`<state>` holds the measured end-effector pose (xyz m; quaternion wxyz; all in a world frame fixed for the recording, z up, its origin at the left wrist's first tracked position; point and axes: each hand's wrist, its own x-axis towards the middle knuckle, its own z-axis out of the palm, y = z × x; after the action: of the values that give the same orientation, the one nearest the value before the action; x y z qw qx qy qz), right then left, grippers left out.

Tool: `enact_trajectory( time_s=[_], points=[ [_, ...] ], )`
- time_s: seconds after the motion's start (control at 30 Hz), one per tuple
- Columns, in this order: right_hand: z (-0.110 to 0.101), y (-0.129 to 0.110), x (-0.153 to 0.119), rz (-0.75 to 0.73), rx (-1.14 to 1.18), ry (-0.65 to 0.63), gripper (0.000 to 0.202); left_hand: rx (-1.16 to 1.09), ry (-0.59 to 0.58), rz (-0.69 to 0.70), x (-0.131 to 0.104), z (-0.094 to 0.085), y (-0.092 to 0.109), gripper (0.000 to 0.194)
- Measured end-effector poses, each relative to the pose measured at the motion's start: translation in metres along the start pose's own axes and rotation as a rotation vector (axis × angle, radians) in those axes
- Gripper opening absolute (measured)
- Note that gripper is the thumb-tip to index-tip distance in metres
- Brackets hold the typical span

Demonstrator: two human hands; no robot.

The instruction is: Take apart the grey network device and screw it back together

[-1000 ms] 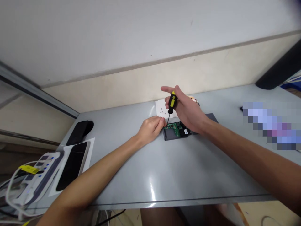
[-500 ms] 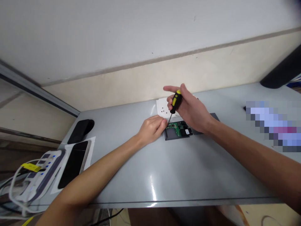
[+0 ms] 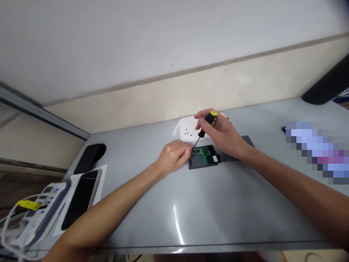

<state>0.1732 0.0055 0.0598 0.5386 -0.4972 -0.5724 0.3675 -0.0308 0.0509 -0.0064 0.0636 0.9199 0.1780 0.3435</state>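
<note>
My right hand [image 3: 222, 133] is closed round a black and yellow screwdriver [image 3: 207, 123], held at a slant. Its thin shaft runs down to the upper left corner of a green circuit board [image 3: 200, 153], where the tip meets or nearly meets the board. The board sits in a shallow dark casing [image 3: 196, 162], with black parts and a white label on its right side. My left hand [image 3: 176, 154] rests on the table, its closed fingers gripping the casing's left corner. Behind the casing lies a sheet of white paper [image 3: 188, 125] with several small dark screws on it.
A dark flat panel [image 3: 248, 141] lies beneath my right hand. On the left are a phone [image 3: 81, 194] on white paper, a black case [image 3: 89, 158] and a power strip [image 3: 46, 214] with cables. A blurred-out screen [image 3: 316, 149] and a black cylinder [image 3: 327, 85] are on the right.
My right hand has turned on the screwdriver: the index finger and thumb, stretched out before, now curl round the handle, which leans further right. My left hand stays at the casing's corner.
</note>
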Motion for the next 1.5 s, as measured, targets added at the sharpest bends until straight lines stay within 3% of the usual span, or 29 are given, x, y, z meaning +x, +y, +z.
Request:
enact_trajectory(
  time_s=[0.2, 0.3, 0.4, 0.47, 0.6, 0.67, 0.73, 0.8, 0.87, 0.93, 1.07, 1.23, 1.4, 1.5],
  points=[
    [-0.01, -0.008, -0.009, -0.01, 0.044, -0.063, 0.032, -0.011, 0.023, 0.02, 0.001, 0.0, 0.001, 0.046],
    [-0.019, -0.023, -0.014, -0.068, 0.101, 0.004, 0.037, -0.024, 0.001, 0.006, 0.001, -0.001, 0.002, 0.045],
    [-0.037, -0.039, -0.019, -0.143, -0.04, 0.065, 0.029, -0.037, -0.002, -0.017, 0.0, -0.002, 0.002, 0.043],
    [-0.054, -0.044, -0.021, -0.157, -0.263, -0.016, 0.021, -0.06, -0.007, -0.032, 0.0, -0.003, 0.002, 0.041],
    [-0.082, -0.032, -0.028, -0.125, -0.753, -0.428, 0.017, -0.17, -0.043, -0.081, 0.001, -0.006, 0.001, 0.035],
    [-0.089, -0.02, -0.034, -0.052, -0.978, -0.54, 0.035, -0.237, -0.097, -0.121, 0.002, -0.01, 0.002, 0.031],
    [-0.092, -0.01, -0.039, 0.0, -1.153, -0.582, 0.064, -0.299, -0.205, -0.143, 0.002, -0.016, 0.003, 0.031],
    [-0.095, -0.005, -0.041, 0.029, -1.234, -0.585, 0.073, -0.333, -0.325, -0.154, 0.0, -0.022, 0.004, 0.057],
    [-0.098, -0.005, -0.039, 0.052, -1.2, -0.577, 0.064, -0.337, -0.386, -0.162, -0.002, -0.025, 0.006, 0.076],
    [-0.101, -0.009, -0.033, 0.082, -1.076, -0.559, 0.048, -0.34, -0.389, -0.174, -0.004, -0.026, 0.006, 0.076],
    [-0.094, -0.018, -0.02, 0.161, -0.875, -0.588, 0.041, -0.379, -0.345, -0.18, -0.007, -0.022, 0.002, 0.076],
    [-0.061, -0.026, -0.025, 0.113, -0.859, -0.665, 0.032, -0.361, -0.3, -0.201, -0.006, -0.015, 0.0, 0.08],
    [-0.035, -0.017, -0.042, -0.108, -1.165, -0.642, 0.049, -0.342, -0.306, -0.235, -0.005, -0.013, 0.002, 0.087],
    [-0.027, -0.004, -0.045, -0.27, -1.131, -0.615, 0.044, -0.312, -0.304, -0.237, -0.006, -0.012, 0.001, 0.097]
  ],
)
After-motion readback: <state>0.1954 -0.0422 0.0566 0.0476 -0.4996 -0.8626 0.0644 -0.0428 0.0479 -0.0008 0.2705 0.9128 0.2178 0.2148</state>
